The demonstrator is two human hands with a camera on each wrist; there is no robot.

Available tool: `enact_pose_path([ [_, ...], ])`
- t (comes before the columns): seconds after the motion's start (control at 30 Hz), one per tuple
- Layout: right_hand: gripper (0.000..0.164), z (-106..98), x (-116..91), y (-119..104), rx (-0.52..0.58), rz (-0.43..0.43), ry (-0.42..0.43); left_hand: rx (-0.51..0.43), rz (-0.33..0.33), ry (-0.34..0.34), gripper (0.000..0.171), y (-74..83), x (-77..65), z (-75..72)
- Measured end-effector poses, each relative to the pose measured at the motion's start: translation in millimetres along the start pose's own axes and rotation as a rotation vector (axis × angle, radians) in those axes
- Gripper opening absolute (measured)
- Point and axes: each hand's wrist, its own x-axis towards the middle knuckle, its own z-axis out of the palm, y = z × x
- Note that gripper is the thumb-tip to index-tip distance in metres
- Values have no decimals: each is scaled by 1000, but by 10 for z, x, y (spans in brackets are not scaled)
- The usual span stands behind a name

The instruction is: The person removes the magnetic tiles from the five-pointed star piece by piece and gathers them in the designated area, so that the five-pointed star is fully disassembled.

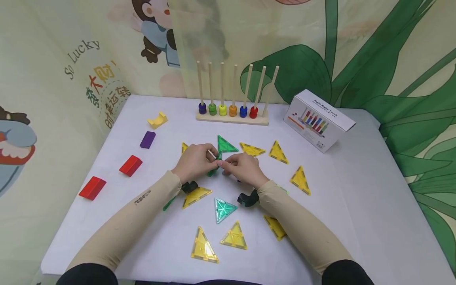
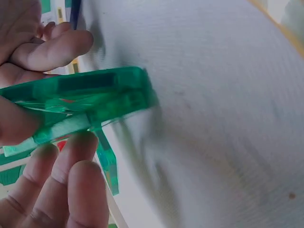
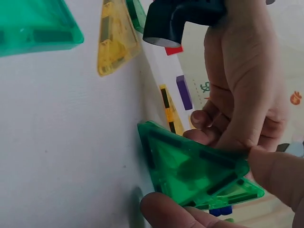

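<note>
Two green translucent triangle tiles [image 3: 185, 164] stand on the table, meeting at an angle, between my hands. My left hand [image 1: 194, 160] pinches them from the left; in the left wrist view its fingers [image 2: 85, 185] press one tile's face. From the right, my right hand [image 1: 246, 168] holds them between thumb and fingers, the thumb at a corner in the right wrist view. Just behind the hands is another green triangle tile [image 1: 227, 145]. A lighter green triangle tile [image 1: 224, 209] lies flat in front of them.
Several yellow triangle tiles [image 1: 300, 181] lie around the hands. At the back stands a wooden peg rack [image 1: 231, 117] with coloured beads, beside a white box [image 1: 317, 118]. Red blocks [image 1: 130, 165], a purple block [image 1: 147, 139] and a yellow arch [image 1: 157, 120] are on the left.
</note>
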Motion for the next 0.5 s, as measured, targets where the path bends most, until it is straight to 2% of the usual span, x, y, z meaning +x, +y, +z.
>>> enact_pose_path([
  [0.23, 29, -40, 8, -7, -61, 8, 24, -105, -19, 28, 23, -41, -14, -37],
  [0.33, 29, -31, 5, -5, -52, 31, 39, -128, -18, 51, 23, -61, -22, -46],
  [0.5, 40, 9, 10, 6, 7, 66, 70, -185, -4, 80, 23, -80, -33, -58],
])
